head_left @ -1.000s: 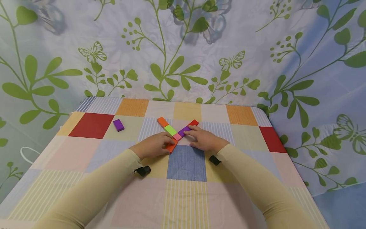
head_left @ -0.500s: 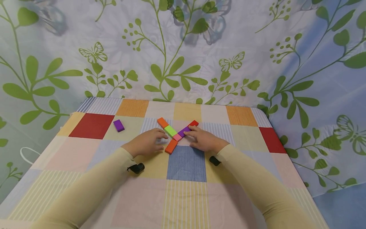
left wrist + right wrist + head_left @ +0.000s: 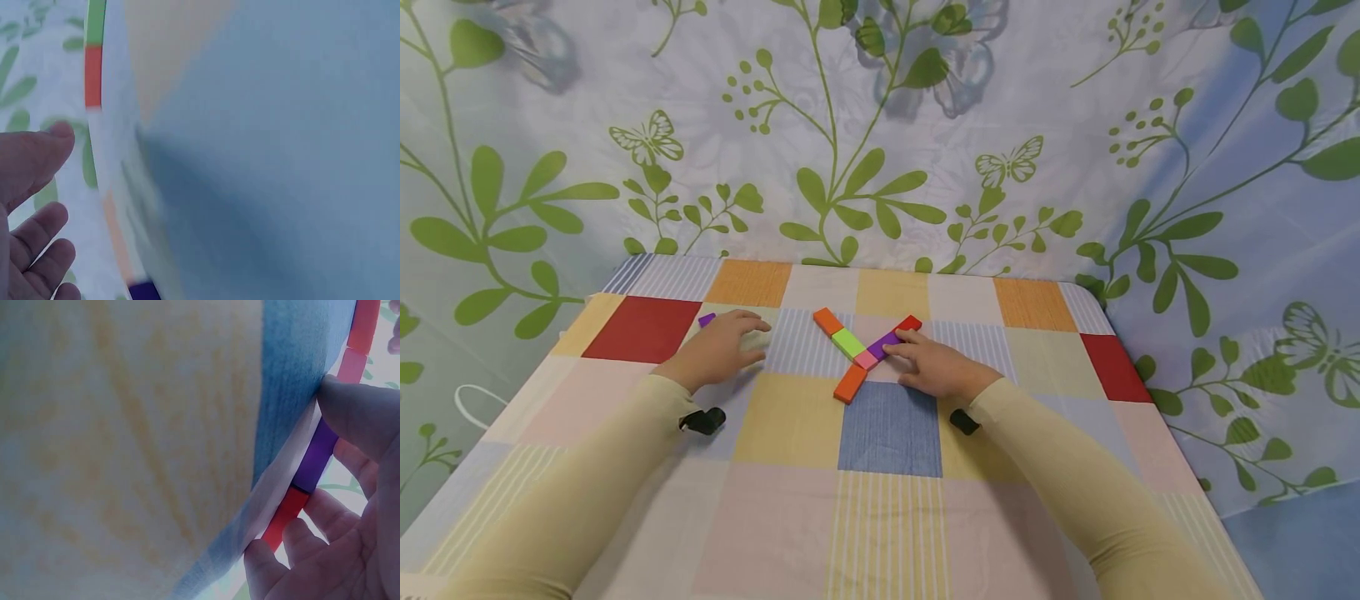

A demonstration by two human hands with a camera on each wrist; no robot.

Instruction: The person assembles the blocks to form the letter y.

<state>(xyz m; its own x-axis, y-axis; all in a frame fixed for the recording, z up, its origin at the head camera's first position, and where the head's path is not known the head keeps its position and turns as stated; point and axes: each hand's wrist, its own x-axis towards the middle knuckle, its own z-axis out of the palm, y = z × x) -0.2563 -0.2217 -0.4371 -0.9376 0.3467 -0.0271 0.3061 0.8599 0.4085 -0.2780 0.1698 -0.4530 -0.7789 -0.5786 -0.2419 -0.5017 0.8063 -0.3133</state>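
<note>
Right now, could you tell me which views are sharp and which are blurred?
Head view: sharp, evenly lit, blocks crisp. Left wrist view: smeared, only the left hand readable. Right wrist view: very close and soft, the right hand beside a purple block.

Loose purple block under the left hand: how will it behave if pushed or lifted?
The purple block looks like a small flat rigid slab, so it will likely slide, not roll or tip. The left hand covers most of it, so it is probably light. On the patchwork tablecloth it may drag or bunch fabric.
</note>
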